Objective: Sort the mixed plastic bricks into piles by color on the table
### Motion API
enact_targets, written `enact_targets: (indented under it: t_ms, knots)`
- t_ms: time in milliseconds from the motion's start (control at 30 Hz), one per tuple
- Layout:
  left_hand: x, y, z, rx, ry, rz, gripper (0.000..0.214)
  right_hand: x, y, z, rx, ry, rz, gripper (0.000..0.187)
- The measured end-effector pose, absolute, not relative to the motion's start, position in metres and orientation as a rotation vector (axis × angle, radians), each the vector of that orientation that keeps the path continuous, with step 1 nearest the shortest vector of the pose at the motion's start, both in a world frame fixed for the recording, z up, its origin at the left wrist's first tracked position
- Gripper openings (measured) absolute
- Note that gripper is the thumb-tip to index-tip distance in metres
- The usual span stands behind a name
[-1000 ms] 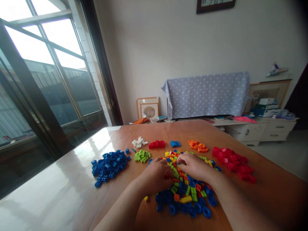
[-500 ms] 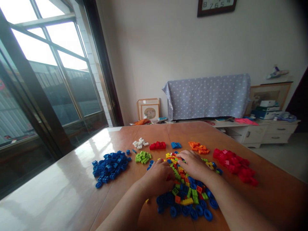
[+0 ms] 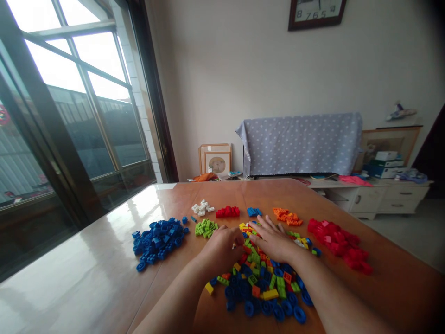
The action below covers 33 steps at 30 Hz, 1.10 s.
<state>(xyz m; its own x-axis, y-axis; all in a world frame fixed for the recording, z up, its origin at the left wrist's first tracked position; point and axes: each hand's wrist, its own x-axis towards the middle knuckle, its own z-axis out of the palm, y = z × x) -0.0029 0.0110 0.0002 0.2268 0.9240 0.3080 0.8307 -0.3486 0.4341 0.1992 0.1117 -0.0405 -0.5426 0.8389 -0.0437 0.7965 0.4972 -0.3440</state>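
Note:
A mixed heap of small coloured plastic bricks [image 3: 264, 283] lies on the wooden table [image 3: 104, 260] right in front of me. My left hand [image 3: 222, 248] rests on the heap's left side with its fingers curled down into the bricks; what they hold is hidden. Beside it, my right hand [image 3: 274, 241] lies on the heap's far part with fingers stretched forward and flat. Sorted piles ring the heap: dark blue [image 3: 158, 239], lime green [image 3: 206, 227], white [image 3: 202, 208], red [image 3: 227, 212], light blue [image 3: 254, 212], orange [image 3: 287, 215], and a larger red pile [image 3: 339, 239].
A tall window [image 3: 69, 106] runs along the left. Behind the table stand a polka-dot covered object [image 3: 299, 144], framed pictures [image 3: 214, 158] on the floor and a white low cabinet [image 3: 378, 195] with boxes. A clock [image 3: 316, 13] hangs on the wall.
Both hands have slid a little farther up the heap, and the right hand's fingers have flattened out. A few bricks at the heap's near left have spread outward.

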Motion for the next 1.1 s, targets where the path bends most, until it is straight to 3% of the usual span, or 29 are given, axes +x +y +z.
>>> enact_targets:
  t_ms: [167, 367, 633, 900, 1100]
  knots:
    - [-0.006, 0.018, -0.004, 2.28, 1.758, 0.913, 0.019, 0.2, 0.111, -0.041, -1.399, -2.589, 0.523, 0.059]
    - [-0.011, 0.023, -0.009, 2.231, 1.771, 1.01, 0.02, 0.194, 0.11, -0.036, -1.244, -2.44, 0.334, 0.024]
    - [-0.014, 0.031, -0.019, 2.078, 1.768, 1.074, 0.019, 0.197, 0.106, -0.041, -1.306, -2.531, 0.441, 0.048]
    - [-0.013, 0.035, -0.025, 1.961, 1.774, 1.081, 0.015, 0.191, 0.109, -0.037, -1.154, -2.441, 0.437, 0.02]
    - [-0.008, 0.033, -0.022, 1.907, 1.754, 1.097, 0.01, 0.19, 0.104, -0.034, -1.077, -2.386, 0.453, 0.012]
